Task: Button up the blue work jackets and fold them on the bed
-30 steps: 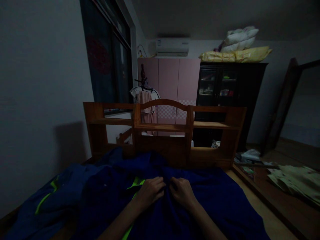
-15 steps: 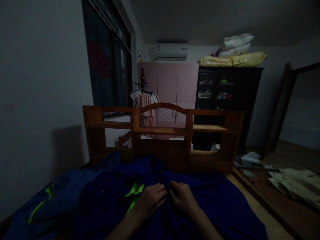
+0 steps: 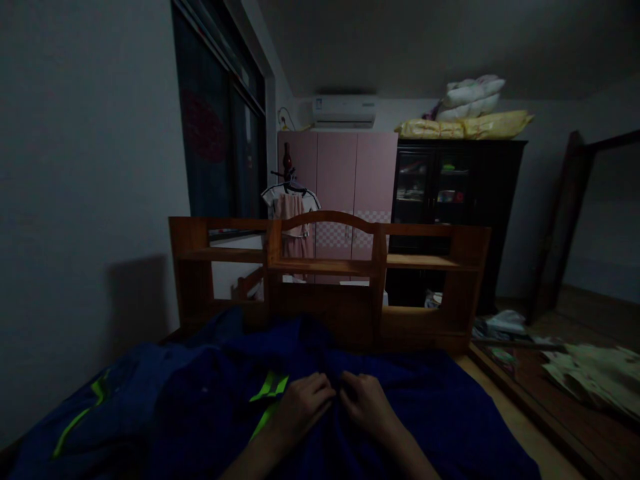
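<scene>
Toward six o'clock, the left hand [image 3: 306,401] and right hand [image 3: 367,403], fingers curled, pinched the royal-blue garment [image 3: 435,413] spread beneath them. Loosened fingertips could have dropped the fold; the duller blue garment [image 3: 117,403] toward eight o'clock could have tangled with it.

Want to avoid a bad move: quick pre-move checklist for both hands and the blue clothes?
1. Left hand at the deep-blue cloth garment: ok.
2. Right hand at the same garment: ok.
3. Hands apart: ok, narrow gap between them.
4. Fingertip hold on the cloth: cannot tell, too dark.
5. Cloth smooth between hands: not ok, creased.
6. Duller-blue cloth garment with yellow-green trim separate from it: cannot tell, edges blend.
</scene>
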